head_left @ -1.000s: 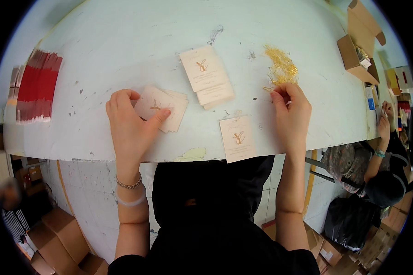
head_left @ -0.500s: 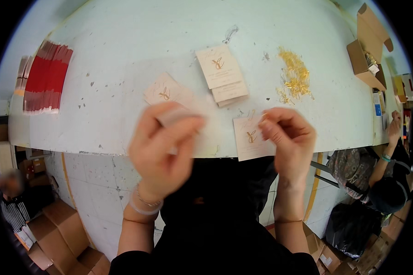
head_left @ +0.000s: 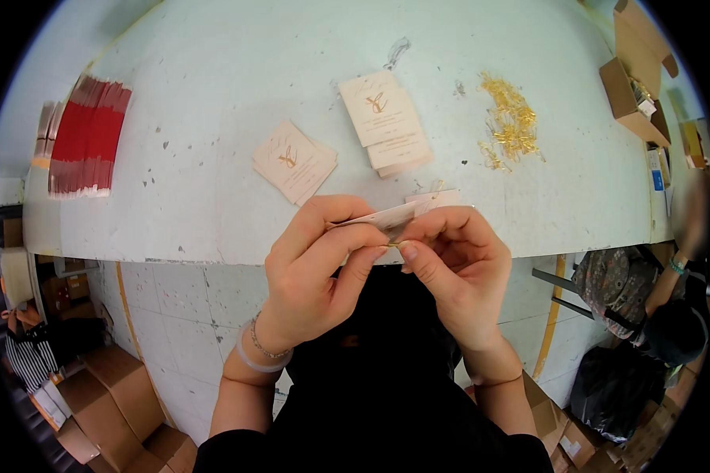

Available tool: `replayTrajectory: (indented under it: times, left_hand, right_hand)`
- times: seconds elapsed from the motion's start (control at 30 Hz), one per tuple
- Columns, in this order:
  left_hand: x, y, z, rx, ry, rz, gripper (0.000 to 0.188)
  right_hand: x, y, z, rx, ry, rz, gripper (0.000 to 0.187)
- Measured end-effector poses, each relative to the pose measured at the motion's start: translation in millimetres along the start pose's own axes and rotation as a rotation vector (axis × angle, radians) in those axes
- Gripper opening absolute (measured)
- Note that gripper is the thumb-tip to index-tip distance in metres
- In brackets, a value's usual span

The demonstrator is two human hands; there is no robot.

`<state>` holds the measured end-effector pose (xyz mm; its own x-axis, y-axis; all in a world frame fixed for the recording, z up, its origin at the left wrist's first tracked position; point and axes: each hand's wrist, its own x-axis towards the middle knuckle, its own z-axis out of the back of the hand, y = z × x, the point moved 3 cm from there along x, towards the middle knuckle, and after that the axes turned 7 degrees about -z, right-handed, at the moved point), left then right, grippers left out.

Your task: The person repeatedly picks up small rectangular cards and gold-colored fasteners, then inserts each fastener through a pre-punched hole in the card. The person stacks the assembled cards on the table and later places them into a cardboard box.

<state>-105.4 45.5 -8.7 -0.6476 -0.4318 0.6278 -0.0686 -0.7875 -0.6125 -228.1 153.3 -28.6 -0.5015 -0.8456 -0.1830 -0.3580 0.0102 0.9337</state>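
Close to the table's near edge my two hands meet fingertip to fingertip. A pale card [head_left: 393, 215] is tilted nearly edge-on in my left hand [head_left: 317, 264], its fingers closed on it. Between the fingertips of both hands runs a thin gold piece [head_left: 394, 244], pinched by my right hand [head_left: 459, 272]; its exact shape is mostly hidden. Just behind my right fingers lies another card [head_left: 443, 197] with a small gold piece at its top. Beyond my left hand sits a small fanned pile of cream cards [head_left: 292, 162] with a gold emblem.
A taller stack of cream cards [head_left: 383, 114] stands mid-table. Right of it is a heap of small gold pieces [head_left: 514, 122]. Red bundles [head_left: 91, 138] lie far left, an open carton [head_left: 635, 102] far right. At the right a co-worker's arm [head_left: 670, 276] reaches to the table.
My hands were apart and have come together. My left hand moved right and now holds a card tilted up. My right hand shifted left, away from the card beside it.
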Motion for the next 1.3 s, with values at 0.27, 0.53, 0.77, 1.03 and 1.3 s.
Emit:
replayTrajectory:
  times: [0.27,0.53,0.77,1.03,1.3]
  left_hand:
    - [-8.1,-0.9,-0.2,-0.034,-0.086,0.12,0.008]
    - [-3.9,-11.2,-2.1,0.041,-0.013,0.098,0.014]
    - [-0.5,-15.7,-1.2,0.147,0.04,-0.092,0.015]
    - [0.1,-10.1,-2.7,0.149,0.04,-0.137,0.018]
    - [3.1,-11.3,-7.3,0.236,0.087,-0.224,0.02]
  right_hand:
    - [-0.2,-2.4,-1.1,-0.204,0.051,0.029,0.005]
    - [5.3,-2.4,0.6,-0.403,0.039,0.172,0.004]
    - [5.9,-4.6,2.0,-0.046,0.152,-0.058,0.009]
    - [5.9,-2.1,2.9,-0.052,0.145,-0.056,0.009]
    - [5.8,-3.9,1.0,-0.139,0.102,0.004,0.011]
